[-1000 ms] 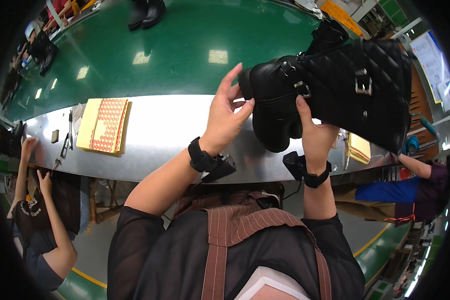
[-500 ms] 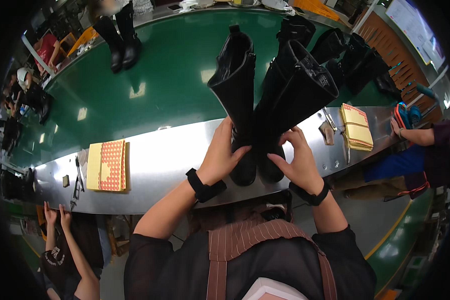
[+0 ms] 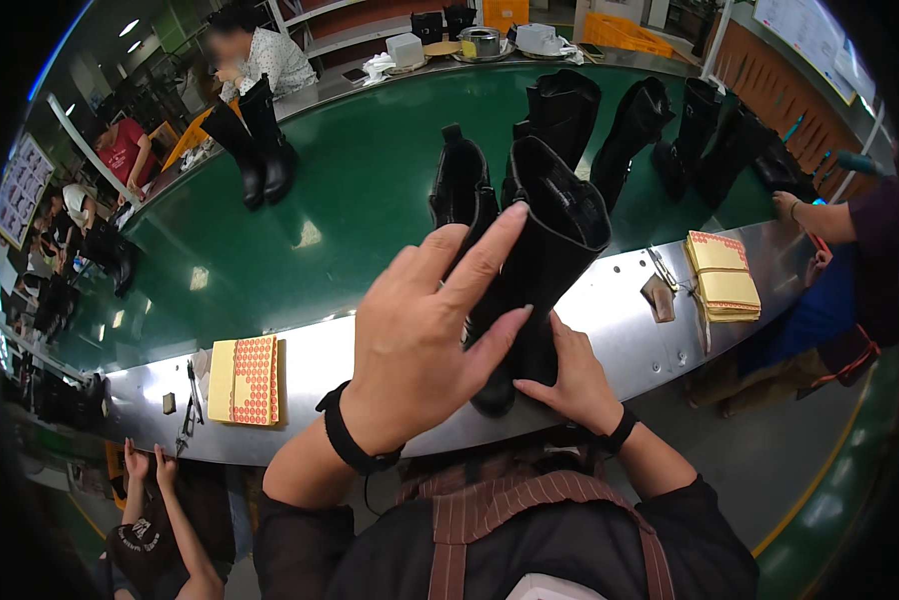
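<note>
Two tall black boots stand upright side by side before me: the left boot [image 3: 463, 205] and the right boot [image 3: 560, 240]. My left hand [image 3: 420, 330] is raised in front of them with its fingers apart and holds nothing. Its index fingertip overlaps the right boot's top edge; whether it touches is unclear. This hand hides much of the left boot's shaft. Low on the right boot, near the ankle, my right hand [image 3: 575, 385] has its thumb and fingers around the leather.
Bundled yellow cards with red dots [image 3: 245, 380] lie left on the metal edge [image 3: 320, 350]; another card bundle [image 3: 723, 275] lies right. More black boots [image 3: 630, 130] stand on the green belt [image 3: 370, 180]. Co-workers' hands show at left [image 3: 150, 465] and right [image 3: 805, 215].
My left hand has left the left boot's lower shaft and risen toward the boot tops, its fingers spreading. My right hand has closed around the right boot. The view has tilted up.
</note>
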A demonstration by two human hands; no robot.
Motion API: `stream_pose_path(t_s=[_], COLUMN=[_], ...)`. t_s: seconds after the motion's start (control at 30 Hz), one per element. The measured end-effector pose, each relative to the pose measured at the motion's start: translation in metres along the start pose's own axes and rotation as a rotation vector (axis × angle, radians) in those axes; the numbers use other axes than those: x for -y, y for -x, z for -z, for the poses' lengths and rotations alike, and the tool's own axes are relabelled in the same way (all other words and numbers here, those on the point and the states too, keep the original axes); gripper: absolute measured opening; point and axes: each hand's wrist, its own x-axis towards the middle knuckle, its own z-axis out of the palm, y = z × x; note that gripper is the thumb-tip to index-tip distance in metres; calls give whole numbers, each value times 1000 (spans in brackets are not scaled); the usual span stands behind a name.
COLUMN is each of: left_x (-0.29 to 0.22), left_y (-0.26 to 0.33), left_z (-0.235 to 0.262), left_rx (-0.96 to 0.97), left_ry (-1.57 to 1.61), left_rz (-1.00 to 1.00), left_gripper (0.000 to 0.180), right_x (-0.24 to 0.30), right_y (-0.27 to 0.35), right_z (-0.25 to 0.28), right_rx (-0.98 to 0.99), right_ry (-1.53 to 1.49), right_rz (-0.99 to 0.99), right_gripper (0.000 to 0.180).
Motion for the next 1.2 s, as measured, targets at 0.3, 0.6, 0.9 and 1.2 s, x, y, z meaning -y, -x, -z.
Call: stream_pose_path(t_s=[0.3, 0.6, 0.9, 1.2], left_x=[-41, 27, 187, 367], left_y=[-24, -52, -150, -211], left_z=[-26, -11, 11, -46], left_rx=[41, -200, -200, -216], left_ry=[-186, -151, -496, -646], left_rz=[123, 95, 147, 481], left_gripper=[45, 21, 32, 26], right_x=[-6, -33, -71, -72], right_y=[-3, 2, 25, 19], right_z=[-2, 26, 9, 2], right_rx=[51, 16, -288, -380], right_ry=[60, -235, -85, 11], right_rz=[63, 65, -39, -115], right_gripper=[100, 63, 19, 2])
